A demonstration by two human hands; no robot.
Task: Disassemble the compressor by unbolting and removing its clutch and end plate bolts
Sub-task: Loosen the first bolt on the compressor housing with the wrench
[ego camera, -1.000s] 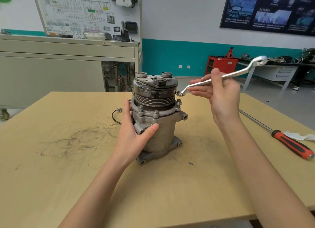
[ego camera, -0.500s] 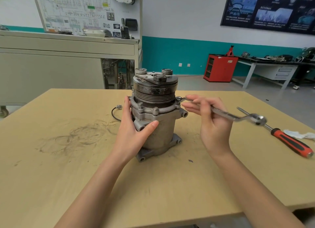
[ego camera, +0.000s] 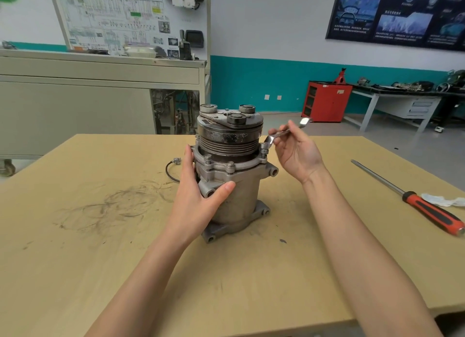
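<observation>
The wrench (ego camera: 283, 133) has swung round. Half a second ago it lay almost flat, with its far end low and pointing at the screwdriver (ego camera: 427, 208). Now its far end sticks up and away, behind the right hand (ego camera: 297, 151). That hand has turned too, so its palm faces us. Its fingers are closed on the middle of the wrench. The near end of the wrench sits right at a bolt (ego camera: 263, 147) on the right side of the compressor (ego camera: 236, 180).

The left hand (ego camera: 198, 200) has not moved. It grips the left side of the compressor, with its thumb across the front.

The compressor stands upright in the middle of the desk (ego camera: 125, 261), between the two hands. The screwdriver lies well off to the right, with a white rag (ego camera: 444, 200) touching its handle.
</observation>
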